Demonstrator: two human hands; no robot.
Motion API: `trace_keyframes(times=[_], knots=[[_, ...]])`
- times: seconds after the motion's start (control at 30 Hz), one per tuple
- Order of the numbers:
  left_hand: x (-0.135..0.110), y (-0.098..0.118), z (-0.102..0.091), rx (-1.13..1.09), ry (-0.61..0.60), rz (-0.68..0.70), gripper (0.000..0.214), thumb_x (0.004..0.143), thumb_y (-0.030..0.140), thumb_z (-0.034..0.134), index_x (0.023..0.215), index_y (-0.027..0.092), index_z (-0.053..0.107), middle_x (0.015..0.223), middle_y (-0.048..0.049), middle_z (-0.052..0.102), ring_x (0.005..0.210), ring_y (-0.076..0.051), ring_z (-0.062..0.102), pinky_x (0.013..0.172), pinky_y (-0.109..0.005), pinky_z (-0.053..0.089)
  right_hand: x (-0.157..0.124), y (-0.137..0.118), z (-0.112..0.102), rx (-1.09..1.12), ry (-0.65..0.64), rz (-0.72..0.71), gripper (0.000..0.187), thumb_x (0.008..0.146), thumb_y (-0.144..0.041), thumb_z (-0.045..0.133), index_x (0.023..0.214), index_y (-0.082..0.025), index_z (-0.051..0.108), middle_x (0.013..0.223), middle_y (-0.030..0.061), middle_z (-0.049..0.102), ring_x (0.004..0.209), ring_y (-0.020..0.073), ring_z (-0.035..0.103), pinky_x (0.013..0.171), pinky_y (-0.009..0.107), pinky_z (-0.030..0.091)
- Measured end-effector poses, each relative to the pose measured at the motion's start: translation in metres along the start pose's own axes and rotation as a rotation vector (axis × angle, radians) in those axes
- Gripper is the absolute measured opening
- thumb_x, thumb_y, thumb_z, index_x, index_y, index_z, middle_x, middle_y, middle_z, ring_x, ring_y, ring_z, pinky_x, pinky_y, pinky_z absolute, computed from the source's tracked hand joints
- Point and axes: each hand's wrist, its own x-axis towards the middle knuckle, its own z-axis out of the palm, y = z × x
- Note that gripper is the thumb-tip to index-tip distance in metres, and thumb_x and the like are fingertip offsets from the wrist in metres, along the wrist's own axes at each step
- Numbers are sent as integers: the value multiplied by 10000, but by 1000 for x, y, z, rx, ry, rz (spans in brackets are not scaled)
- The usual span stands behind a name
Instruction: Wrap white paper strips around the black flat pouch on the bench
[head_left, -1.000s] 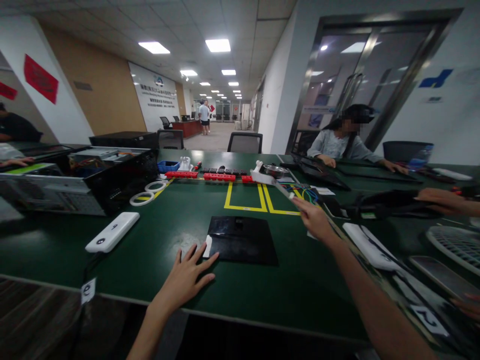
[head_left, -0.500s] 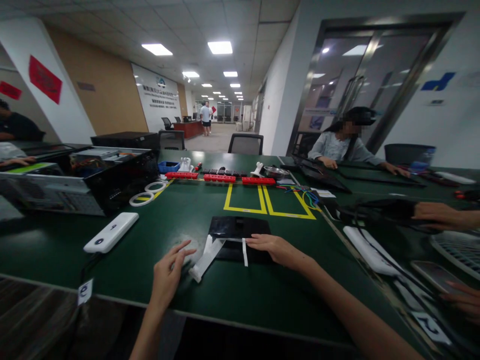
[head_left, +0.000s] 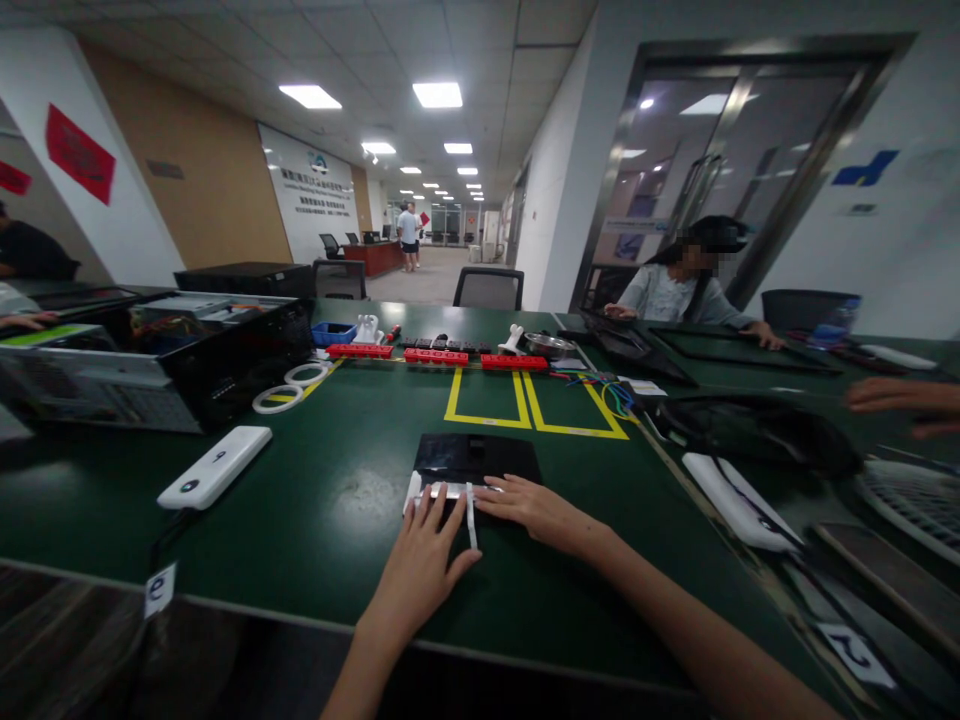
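A black flat panel (head_left: 476, 455) lies on the green table (head_left: 315, 500) in front of me. White plastic strips (head_left: 448, 491) lie across its near edge. My left hand (head_left: 420, 565) rests flat on the near left part of the panel, fingers spread over the strips. My right hand (head_left: 534, 509) lies flat on the near right part, its fingertips touching the strips. Neither hand grips anything.
An open computer case (head_left: 157, 360) stands at the left, with a white device (head_left: 214, 466) and white tape rings (head_left: 279, 398) near it. Red strips (head_left: 435, 355), yellow floor-tape boxes (head_left: 487, 400) and coloured wires (head_left: 607, 390) lie beyond. Another person sits at the right, with a further hand (head_left: 896, 398) nearby.
My right hand came back from the far right carrying a white strip and laid it on the panel. My left hand moved right onto the strips and panel edge.
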Motion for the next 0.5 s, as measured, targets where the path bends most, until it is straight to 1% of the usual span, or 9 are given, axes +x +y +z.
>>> trace_keyframes(times=[0.1, 0.23, 0.37, 0.43, 0.5], knots=[[1, 2, 5, 13, 11, -33, 636, 890, 520, 444, 1435, 220, 309, 1459, -177, 352, 1351, -388, 243, 1022, -591, 281, 3, -4, 0, 9, 1, -5, 889, 660, 114, 367, 1445, -281, 235, 1490, 34, 293, 1386, 163, 161, 1119, 437, 160], [2, 3, 9, 16, 22, -51, 624, 888, 546, 419, 1428, 248, 325, 1447, -166, 373, 1343, -410, 249, 998, -613, 300, 6, -8, 1, 9, 6, -2, 893, 656, 109, 388, 1450, -264, 223, 1493, 55, 283, 1389, 169, 147, 1124, 456, 131], [2, 4, 9, 12, 16, -58, 635, 884, 561, 412, 1426, 238, 336, 1449, -166, 369, 1348, -424, 218, 1003, -608, 294, 8, -10, 4, 41, 21, 12, 847, 674, 107, 355, 1443, -235, 254, 1479, 70, 312, 1380, 161, 183, 1127, 452, 146], [2, 4, 8, 16, 10, -56, 637, 884, 562, 411, 1420, 222, 352, 1448, -177, 366, 1346, -428, 220, 1011, -598, 288, 8, -12, 5, 70, 24, 34, 830, 672, 110, 337, 1438, -199, 268, 1473, 90, 322, 1374, 159, 204, 1130, 443, 152], [2, 4, 7, 20, 10, -52, 635, 884, 565, 408, 1415, 221, 362, 1447, -179, 366, 1344, -429, 225, 1011, -594, 290, 7, -14, 5, 117, 26, 88, 807, 683, 99, 333, 1437, -182, 272, 1478, 107, 307, 1374, 170, 205, 1128, 449, 161]])
